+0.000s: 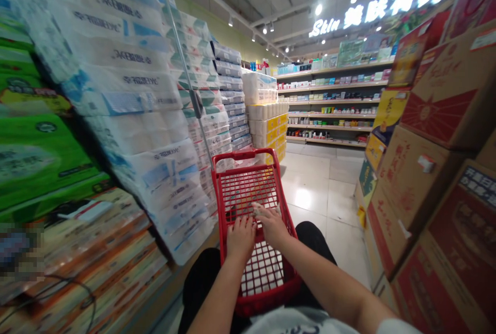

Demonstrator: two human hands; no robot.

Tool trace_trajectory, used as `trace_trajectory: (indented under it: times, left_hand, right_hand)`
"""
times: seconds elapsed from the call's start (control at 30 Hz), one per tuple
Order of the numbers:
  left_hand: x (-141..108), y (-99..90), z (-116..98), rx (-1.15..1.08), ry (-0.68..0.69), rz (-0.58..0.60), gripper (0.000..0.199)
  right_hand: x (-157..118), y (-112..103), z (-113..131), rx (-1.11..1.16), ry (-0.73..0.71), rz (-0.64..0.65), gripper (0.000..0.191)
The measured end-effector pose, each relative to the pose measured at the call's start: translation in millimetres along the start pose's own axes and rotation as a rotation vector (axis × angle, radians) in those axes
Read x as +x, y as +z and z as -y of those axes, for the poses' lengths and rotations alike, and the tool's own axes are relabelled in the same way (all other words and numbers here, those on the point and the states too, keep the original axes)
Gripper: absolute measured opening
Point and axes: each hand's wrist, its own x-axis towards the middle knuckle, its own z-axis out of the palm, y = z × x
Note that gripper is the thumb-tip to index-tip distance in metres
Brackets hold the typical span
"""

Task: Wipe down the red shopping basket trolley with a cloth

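A red plastic shopping basket [285,292] with a grid of openings stands between the person's knees, its red handle at the far end. My left hand [241,237] lies over the middle of the basket with its fingers spread forward, holding nothing that I can see. Beside it, on the right, my right hand [272,225] is over the grid, fingers apart and pointing to the left. Something small and pale shows by its fingertips, too blurred to name. Whether either palm touches the basket is hidden.
Tall stacks of wrapped paper packs [132,76] rise on the left, beside green packages [34,153] and a low pile with a cable. Cardboard boxes [411,169] are stacked on the right. Shelves of small goods [333,86] stand beyond the tiled floor [310,174].
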Motion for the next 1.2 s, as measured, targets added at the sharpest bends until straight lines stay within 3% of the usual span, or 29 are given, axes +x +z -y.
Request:
trace_trajectory:
  times: [0.1,0.27,0.4,0.43,0.6,0.77,0.9,1.2]
  left_hand:
    - [0,2.5,2,0.002,0.012,0.013,0.044]
    - [0,5.6,4,0.011,0.004,0.033,0.047]
    - [0,4.6,3,0.008,0.008,0.026,0.047]
    - [0,4.1,3,0.003,0.010,0.025,0.046]
    - [7,2.4,7,-0.046,0.025,0.082,0.045]
    - [19,4.3,10,-0.068,0.018,0.083,0.044]
    - [26,8.9,13,-0.048,-0.010,0.108,0.045]
    - [39,15.8,10,-0.073,-0.039,0.138,0.045]
  right_hand:
    - [2,0,1,-0.059,0.212,-0.093,0.047]
    - [-2,-5,3,0.017,-0.034,0.037,0.057]
    - [-1,-7,3,-0.010,0.274,-0.085,0.066]
    - [0,-6,2,-0.036,0.297,-0.086,0.065]
    - [8,3,-9,-0.058,0.027,0.095,0.050]
    - [26,10,-23,-0.033,0.121,0.055,0.053]
    - [35,18,-27,-0.048,0.135,0.097,0.062]
    - [49,27,-41,-0.038,0.110,0.124,0.058]
